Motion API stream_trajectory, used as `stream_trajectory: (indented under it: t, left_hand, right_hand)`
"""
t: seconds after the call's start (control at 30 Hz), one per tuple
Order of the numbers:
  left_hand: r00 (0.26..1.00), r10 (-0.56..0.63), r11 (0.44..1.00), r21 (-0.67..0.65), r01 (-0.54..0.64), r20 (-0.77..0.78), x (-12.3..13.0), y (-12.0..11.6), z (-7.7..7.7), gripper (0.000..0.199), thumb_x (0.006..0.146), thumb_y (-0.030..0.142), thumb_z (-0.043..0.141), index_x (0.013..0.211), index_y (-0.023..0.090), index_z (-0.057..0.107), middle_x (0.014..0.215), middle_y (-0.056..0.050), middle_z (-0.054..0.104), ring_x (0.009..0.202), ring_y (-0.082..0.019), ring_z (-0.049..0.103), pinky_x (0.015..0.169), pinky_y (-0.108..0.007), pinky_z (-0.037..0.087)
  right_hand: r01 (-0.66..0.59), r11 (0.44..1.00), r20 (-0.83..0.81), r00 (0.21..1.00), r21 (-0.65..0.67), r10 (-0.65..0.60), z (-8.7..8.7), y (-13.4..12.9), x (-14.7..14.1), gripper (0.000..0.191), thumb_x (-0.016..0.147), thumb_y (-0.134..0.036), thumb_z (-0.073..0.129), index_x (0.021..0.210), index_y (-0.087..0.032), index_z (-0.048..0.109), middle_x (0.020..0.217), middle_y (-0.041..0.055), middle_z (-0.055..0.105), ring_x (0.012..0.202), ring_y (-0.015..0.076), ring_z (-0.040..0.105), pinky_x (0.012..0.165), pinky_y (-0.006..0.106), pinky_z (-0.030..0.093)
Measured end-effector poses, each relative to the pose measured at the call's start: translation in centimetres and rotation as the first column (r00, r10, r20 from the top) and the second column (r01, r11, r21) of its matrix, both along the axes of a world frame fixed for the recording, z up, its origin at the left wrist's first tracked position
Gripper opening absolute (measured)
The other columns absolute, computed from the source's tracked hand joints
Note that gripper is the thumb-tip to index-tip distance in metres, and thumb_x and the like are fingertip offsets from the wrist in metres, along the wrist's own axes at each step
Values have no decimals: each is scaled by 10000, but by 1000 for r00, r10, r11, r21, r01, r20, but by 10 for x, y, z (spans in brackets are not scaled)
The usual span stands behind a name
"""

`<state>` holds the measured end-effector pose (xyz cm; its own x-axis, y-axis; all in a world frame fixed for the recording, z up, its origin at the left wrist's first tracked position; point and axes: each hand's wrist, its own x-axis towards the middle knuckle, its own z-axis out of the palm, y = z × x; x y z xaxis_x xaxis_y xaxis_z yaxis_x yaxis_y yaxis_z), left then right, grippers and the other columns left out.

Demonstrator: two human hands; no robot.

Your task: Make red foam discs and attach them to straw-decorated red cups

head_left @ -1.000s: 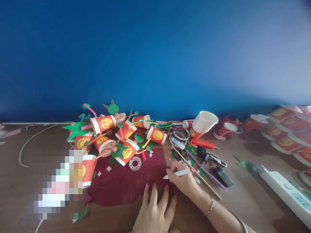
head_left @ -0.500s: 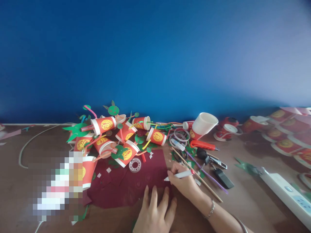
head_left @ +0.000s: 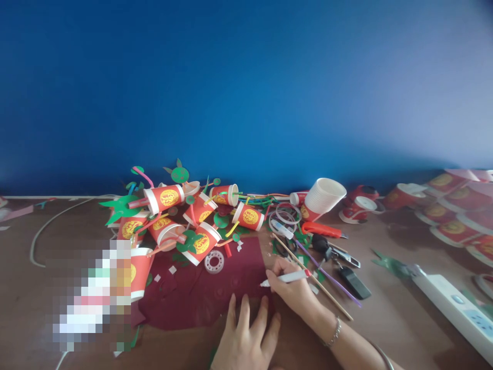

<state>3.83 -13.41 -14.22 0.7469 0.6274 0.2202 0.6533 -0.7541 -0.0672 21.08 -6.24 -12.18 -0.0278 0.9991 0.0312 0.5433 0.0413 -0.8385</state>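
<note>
My right hand (head_left: 289, 289) grips a white marker (head_left: 287, 278) with a red end, its tip down at the right part of a dark red paper sheet (head_left: 181, 303). Faint curved marks show on the sheet near the tip. My left hand (head_left: 246, 334) lies flat with fingers spread, fingertips on the sheet's lower edge. A white tape ring (head_left: 214, 262) rests on the paper, along with small white scraps (head_left: 172, 270). Whether the marker touches the paper I cannot tell.
Red paper cups (head_left: 169, 198) with straws and green cutouts crowd the back left. Stacked cups (head_left: 324, 198), an orange cutter (head_left: 322, 229), keys (head_left: 348, 277) and a wooden stick (head_left: 327, 293) lie to the right. A white power strip (head_left: 454, 308) stands at far right.
The marker in my right hand has tilted slightly and its red end has shifted a little right. My left hand has stayed in place.
</note>
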Motion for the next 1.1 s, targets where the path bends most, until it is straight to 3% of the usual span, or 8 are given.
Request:
stream_trajectory:
  t: [0.27, 0.57, 0.83, 1.1]
  left_hand:
    - [1000, -23, 1000, -17, 23, -19, 0, 0, 3, 693, 851, 636, 409, 1403, 217, 381, 1341, -122, 532, 1063, -379, 532, 843, -561, 443]
    - [993, 119, 992, -54, -118, 15, 11, -8, -10, 705, 793, 690, 457, 1375, 294, 424, 1317, -91, 558, 1117, -385, 491, 920, -600, 370]
    - [1000, -25, 999, -38, 24, -10, -1, 0, 0, 708, 840, 631, 438, 1417, 230, 356, 1356, -116, 518, 1090, -374, 500, 874, -545, 406]
    - [1000, -18, 998, -66, 18, -9, 0, -1, 2, 711, 847, 621, 429, 1428, 222, 334, 1376, -128, 494, 1105, -381, 478, 887, -561, 377]
  right_hand:
    - [-20, 1000, 78, 997, -4, 20, -3, 0, 0, 251, 741, -240, 546, 528, -209, 417, 495, -34, 503, 482, 108, 437, 466, 219, 326]
    - [-40, 999, 113, 993, -26, 43, -2, 1, -1, 273, 742, -293, 573, 537, -206, 415, 495, -48, 483, 478, 101, 426, 483, 222, 335]
    - [-39, 998, 87, 995, -48, 43, 1, 1, -3, 264, 752, -301, 565, 549, -208, 423, 510, -42, 489, 488, 105, 422, 485, 225, 332]
    - [-28, 999, 81, 996, -26, 30, -2, 0, -2, 253, 747, -280, 573, 543, -206, 445, 503, -33, 536, 483, 108, 455, 476, 221, 340]
